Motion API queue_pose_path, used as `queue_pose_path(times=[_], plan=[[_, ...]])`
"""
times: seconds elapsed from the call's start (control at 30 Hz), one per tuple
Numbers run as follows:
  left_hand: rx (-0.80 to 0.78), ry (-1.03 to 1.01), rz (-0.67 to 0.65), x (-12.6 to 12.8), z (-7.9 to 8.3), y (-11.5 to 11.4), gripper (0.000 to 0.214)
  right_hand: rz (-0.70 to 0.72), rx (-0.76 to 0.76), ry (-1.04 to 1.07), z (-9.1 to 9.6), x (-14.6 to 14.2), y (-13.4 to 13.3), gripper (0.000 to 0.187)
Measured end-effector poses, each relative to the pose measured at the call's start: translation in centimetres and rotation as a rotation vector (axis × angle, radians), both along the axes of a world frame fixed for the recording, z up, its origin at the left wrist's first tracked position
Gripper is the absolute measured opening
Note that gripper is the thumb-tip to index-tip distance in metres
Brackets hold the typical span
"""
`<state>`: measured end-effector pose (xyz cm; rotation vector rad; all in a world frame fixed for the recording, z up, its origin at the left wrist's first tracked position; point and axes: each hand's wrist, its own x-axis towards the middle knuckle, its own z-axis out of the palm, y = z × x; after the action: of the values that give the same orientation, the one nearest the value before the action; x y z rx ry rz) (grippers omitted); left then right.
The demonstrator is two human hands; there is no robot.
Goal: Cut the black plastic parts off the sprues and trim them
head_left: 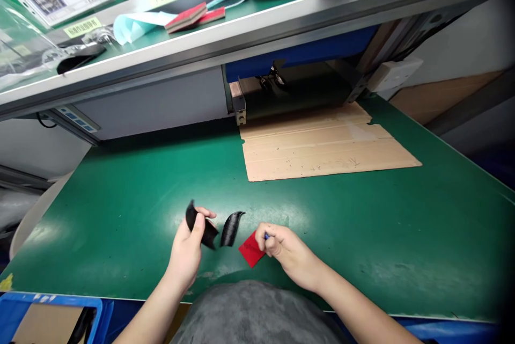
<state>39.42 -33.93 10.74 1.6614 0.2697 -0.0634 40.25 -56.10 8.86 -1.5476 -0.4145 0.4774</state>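
Grey lap point(253, 314) by the counter's edge point(100, 295), left fingers point(198, 231) pinching a black strip point(209, 234), slip-prone in so light a hold, right fingers point(263, 242) clenched on a blue-tipped pen point(266, 236) over a red card point(250, 250)

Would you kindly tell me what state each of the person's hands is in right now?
Left hand: closed, holding a curved black strip.
Right hand: closed on a small blue-tipped object, just above a red rectangular card.

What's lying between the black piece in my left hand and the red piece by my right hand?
In the head view, a second curved black piece lies there on the green mat.
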Motion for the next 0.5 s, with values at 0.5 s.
queue_pose_path(times=[0.5], plan=[[1.014,0.17,-0.305,2.5,-1.9,-4.1,0.036,-0.097,-0.446,-0.106,-3.8,-0.6,-0.1,0.037]])
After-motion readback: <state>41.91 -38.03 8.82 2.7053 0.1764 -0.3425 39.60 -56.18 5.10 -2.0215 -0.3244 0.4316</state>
